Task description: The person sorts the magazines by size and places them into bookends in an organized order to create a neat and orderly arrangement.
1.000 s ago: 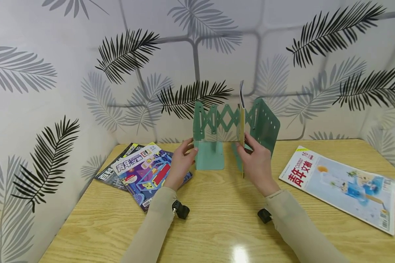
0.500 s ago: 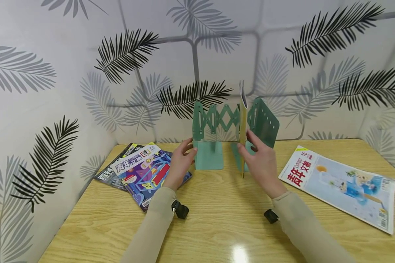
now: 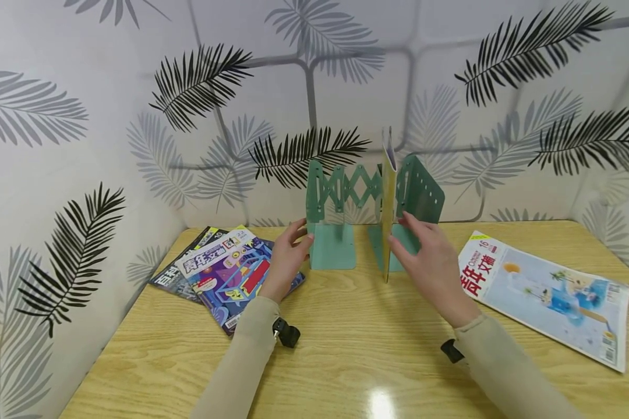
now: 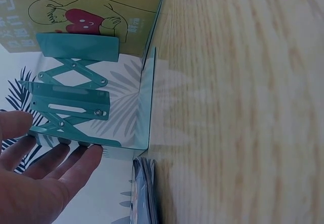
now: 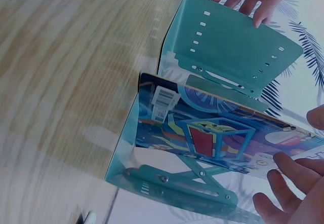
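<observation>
A green expandable bookend [image 3: 360,187] with a scissor lattice and two end plates stands at the back of the table. My left hand [image 3: 287,256] holds its left end plate, thumb by the edge and fingers along the outer side in the left wrist view. A thin magazine [image 3: 388,215] stands on edge inside the bookend, towards the right plate. In the right wrist view its colourful cover [image 5: 217,127] faces me. My right hand [image 3: 432,265] is just right of the magazine, thumb and fingers spread apart; whether a fingertip touches the cover is unclear.
Two overlapping magazines [image 3: 241,279] lie on the wooden table [image 3: 340,349] at the left. Another magazine [image 3: 550,297] with a pale blue cover lies at the right, close to my right forearm. A leaf-patterned wall [image 3: 314,87] rises behind the bookend.
My right hand has loosened from the standing magazine and shifted right, its fingers spreading. The magazine's pages have fanned slightly at the top. My left hand has stayed at the bookend.
</observation>
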The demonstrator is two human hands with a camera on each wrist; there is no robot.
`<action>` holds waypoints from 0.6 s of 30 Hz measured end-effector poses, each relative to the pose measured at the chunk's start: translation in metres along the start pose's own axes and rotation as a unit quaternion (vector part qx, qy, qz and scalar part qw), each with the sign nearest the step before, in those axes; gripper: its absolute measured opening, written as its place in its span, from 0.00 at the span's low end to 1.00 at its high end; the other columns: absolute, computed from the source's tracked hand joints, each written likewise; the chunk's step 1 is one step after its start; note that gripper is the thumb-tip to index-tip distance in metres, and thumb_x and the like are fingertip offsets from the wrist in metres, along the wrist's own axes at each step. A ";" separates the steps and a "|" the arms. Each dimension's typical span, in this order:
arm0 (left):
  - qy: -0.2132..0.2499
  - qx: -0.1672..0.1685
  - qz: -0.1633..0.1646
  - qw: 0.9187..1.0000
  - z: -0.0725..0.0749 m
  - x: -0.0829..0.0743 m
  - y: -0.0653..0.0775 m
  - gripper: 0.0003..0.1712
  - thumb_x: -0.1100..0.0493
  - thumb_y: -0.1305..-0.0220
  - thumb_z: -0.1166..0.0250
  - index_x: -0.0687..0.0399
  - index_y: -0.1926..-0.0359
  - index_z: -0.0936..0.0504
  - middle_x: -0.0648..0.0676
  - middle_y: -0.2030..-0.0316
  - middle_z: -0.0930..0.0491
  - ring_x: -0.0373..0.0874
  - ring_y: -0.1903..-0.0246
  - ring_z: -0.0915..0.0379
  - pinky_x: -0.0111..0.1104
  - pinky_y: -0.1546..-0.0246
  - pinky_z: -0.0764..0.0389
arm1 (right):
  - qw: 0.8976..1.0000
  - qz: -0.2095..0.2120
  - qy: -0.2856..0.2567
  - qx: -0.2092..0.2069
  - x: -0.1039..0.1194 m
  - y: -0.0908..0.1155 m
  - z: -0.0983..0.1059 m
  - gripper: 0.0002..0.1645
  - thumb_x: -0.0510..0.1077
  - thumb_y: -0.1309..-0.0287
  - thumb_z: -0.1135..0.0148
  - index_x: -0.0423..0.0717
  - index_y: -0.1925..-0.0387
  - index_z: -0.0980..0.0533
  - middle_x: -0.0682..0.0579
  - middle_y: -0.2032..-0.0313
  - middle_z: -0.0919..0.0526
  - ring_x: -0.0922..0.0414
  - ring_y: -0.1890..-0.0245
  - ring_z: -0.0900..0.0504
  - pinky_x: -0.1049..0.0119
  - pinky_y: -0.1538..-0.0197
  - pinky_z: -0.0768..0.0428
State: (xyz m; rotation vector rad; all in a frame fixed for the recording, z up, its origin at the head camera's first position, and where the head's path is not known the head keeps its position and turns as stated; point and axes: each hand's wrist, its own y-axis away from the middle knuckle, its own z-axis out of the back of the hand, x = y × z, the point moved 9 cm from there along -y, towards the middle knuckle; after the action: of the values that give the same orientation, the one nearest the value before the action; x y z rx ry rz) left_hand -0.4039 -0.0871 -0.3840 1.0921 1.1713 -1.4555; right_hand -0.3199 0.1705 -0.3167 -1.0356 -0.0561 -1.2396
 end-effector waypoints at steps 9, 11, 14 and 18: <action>-0.001 -0.001 -0.002 1.000 0.000 0.000 0.000 0.27 0.56 0.25 0.44 0.45 0.28 0.34 0.58 0.34 0.32 0.53 0.39 0.30 0.50 0.46 0.24 | 0.999 0.034 0.002 0.011 0.000 0.001 0.003 0.33 0.50 0.34 0.38 0.39 0.33 0.31 0.39 0.41 0.23 0.40 0.43 0.26 0.42 0.45 0.28; -0.001 -0.002 -0.001 1.000 0.000 0.000 0.000 0.27 0.56 0.25 0.45 0.46 0.28 0.34 0.58 0.34 0.32 0.53 0.39 0.30 0.50 0.45 0.24 | 0.999 0.027 -0.007 0.018 -0.001 0.000 0.001 0.34 0.51 0.33 0.39 0.40 0.32 0.32 0.40 0.40 0.23 0.40 0.44 0.24 0.43 0.47 0.26; 0.001 -0.002 -0.001 1.000 -0.001 0.000 0.000 0.27 0.57 0.25 0.44 0.46 0.28 0.34 0.58 0.35 0.31 0.53 0.39 0.30 0.50 0.46 0.24 | 0.999 0.023 -0.016 0.024 -0.001 -0.003 -0.003 0.35 0.50 0.33 0.39 0.41 0.30 0.34 0.42 0.40 0.23 0.42 0.47 0.21 0.46 0.51 0.22; 0.006 0.006 0.000 1.000 -0.001 -0.004 0.002 0.28 0.57 0.25 0.45 0.49 0.27 0.36 0.61 0.34 0.33 0.55 0.38 0.31 0.51 0.45 0.25 | 0.999 0.023 -0.025 0.029 0.002 -0.007 -0.009 0.35 0.48 0.33 0.39 0.41 0.29 0.36 0.45 0.39 0.23 0.46 0.49 0.19 0.49 0.53 0.20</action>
State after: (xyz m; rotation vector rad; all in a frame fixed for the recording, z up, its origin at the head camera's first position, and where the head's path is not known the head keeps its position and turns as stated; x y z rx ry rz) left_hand -0.4017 -0.0857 -0.3809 1.1101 1.1712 -1.4597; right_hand -0.3290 0.1634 -0.3169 -1.0110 -0.1058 -1.1648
